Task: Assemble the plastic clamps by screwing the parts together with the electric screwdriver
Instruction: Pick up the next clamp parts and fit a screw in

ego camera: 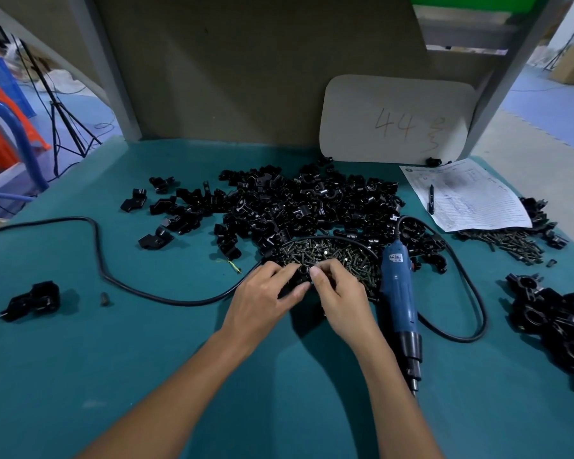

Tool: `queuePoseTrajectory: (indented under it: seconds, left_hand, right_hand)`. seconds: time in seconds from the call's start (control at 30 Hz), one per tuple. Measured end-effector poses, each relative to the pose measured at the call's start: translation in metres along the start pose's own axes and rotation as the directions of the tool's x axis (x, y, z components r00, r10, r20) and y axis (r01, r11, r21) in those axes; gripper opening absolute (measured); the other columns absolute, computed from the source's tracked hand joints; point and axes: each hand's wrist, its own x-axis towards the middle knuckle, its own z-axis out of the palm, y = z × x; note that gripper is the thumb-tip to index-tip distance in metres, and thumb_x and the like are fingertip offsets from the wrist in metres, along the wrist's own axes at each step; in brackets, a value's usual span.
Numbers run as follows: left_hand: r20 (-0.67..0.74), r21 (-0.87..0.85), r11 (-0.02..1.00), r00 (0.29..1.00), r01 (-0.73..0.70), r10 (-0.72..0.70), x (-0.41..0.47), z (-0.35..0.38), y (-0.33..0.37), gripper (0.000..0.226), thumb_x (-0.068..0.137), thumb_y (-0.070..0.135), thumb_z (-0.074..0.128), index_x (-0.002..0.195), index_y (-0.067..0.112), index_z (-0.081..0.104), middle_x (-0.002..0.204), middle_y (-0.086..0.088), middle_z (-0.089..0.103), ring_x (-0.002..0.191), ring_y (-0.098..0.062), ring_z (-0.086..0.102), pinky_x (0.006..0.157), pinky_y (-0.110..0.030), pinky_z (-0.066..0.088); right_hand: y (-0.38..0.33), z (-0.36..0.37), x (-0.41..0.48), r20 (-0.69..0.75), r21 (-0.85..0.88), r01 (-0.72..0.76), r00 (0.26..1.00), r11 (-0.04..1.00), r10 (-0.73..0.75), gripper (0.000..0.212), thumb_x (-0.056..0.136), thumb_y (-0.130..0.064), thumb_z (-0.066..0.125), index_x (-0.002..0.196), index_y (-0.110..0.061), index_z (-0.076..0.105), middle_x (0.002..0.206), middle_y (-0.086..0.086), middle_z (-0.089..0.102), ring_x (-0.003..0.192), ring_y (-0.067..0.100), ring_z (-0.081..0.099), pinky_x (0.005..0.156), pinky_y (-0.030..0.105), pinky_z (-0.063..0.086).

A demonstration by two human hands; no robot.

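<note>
Both hands pinch one black clamp (301,276) near the screw pile (332,256) — the left hand (262,293) grips it, the right hand (337,293) pinches its right side. The electric screwdriver (400,299) lies just right. Misaligned halves could cross-thread — or the clamp may slip.

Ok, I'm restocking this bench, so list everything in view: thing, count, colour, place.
table: one, teal, under everything
clamp parts: big heap, black, centre back
screws: two heaps, dark, behind hands and far right
electric screwdriver: one, blue, lying right of hands
cable: one, black, looping left
clamp heap: one, black, right edge
lone clamp: one, black, far left
paper form: one, white, back right
pen: one, black, on form
board: one, cream, marked 44, back
left hand, right hand: holding one black clamp piece
</note>
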Motion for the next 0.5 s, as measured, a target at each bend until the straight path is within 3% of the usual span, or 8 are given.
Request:
queuePoseTrajectory:
  seconds: [0.13,0.2,0.3,0.37,0.43,0.5]
  left_hand:
    - [0.001,0.001,1.0,1.0,0.017,-0.017,0.0,0.001,-0.001,0.039,0.094,0.039,0.067,0.12,0.011,0.069,0.09,-0.002,0.059,0.08,-0.02,0.058,0.068,-0.035,0.052]
    - [0.0,0.003,1.0,1.0,0.014,-0.014,0.0,0.001,-0.002,0.04,0.094,0.04,0.065,0.121,0.011,0.069,0.089,-0.002,0.058,0.08,-0.019,0.058,0.067,-0.035,0.052]
    - [0.0,0.007,1.0,1.0,-0.003,0.003,0.0,0.001,-0.002,0.043,0.094,0.044,0.06,0.12,0.012,0.069,0.088,-0.001,0.058,0.077,-0.017,0.056,0.065,-0.033,0.052]
    - [0.007,0.013,1.0,1.0,-0.016,0.016,-0.001,0.001,-0.002,0.043,0.095,0.044,0.059,0.12,0.012,0.07,0.088,-0.001,0.059,0.077,-0.017,0.056,0.064,-0.034,0.053]
    - [0.014,0.021,1.0,1.0,-0.023,0.022,0.0,0.002,-0.003,0.042,0.095,0.044,0.061,0.121,0.013,0.069,0.089,-0.001,0.059,0.078,-0.017,0.057,0.065,-0.035,0.054]
    - [0.019,0.018,1.0,1.0,-0.013,0.013,0.0,0.003,-0.004,0.042,0.096,0.046,0.061,0.122,0.014,0.069,0.091,0.001,0.059,0.079,-0.016,0.056,0.067,-0.033,0.053]
  right_hand:
    - [-0.001,-0.004,0.002,0.027,0.079,-0.012,1.0,0.997,0.01,0.012,0.104,-0.027,0.057,0.103,-0.035,0.065,0.095,-0.024,0.068,0.087,-0.001,0.064,0.074,0.011,0.046]
    - [-0.002,-0.005,0.001,0.019,0.07,-0.032,0.999,0.997,0.031,0.009,0.103,-0.031,0.058,0.1,-0.034,0.065,0.095,-0.023,0.068,0.089,0.0,0.064,0.074,0.011,0.046]
    - [-0.005,-0.003,-0.001,-0.01,-0.023,-0.06,0.998,0.998,0.059,0.018,0.102,-0.044,0.055,0.094,-0.032,0.065,0.083,-0.014,0.068,0.073,0.002,0.061,0.062,0.013,0.044]
    - [-0.009,-0.004,-0.002,-0.041,-0.105,-0.069,0.997,0.992,0.065,0.026,0.102,-0.05,0.052,0.098,-0.029,0.067,0.078,-0.012,0.067,0.074,0.001,0.061,0.066,0.019,0.044]
    - [-0.012,-0.011,-0.006,-0.091,-0.2,-0.064,0.995,0.978,0.046,0.029,0.101,-0.052,0.053,0.109,-0.027,0.066,0.097,-0.017,0.066,0.09,0.001,0.059,0.078,0.025,0.047]
    - [-0.011,-0.031,-0.013,-0.203,-0.333,-0.085,0.979,0.939,0.016,0.033,0.098,-0.05,0.058,0.118,-0.025,0.064,0.113,-0.012,0.059,0.104,0.007,0.049,0.089,0.031,0.044]
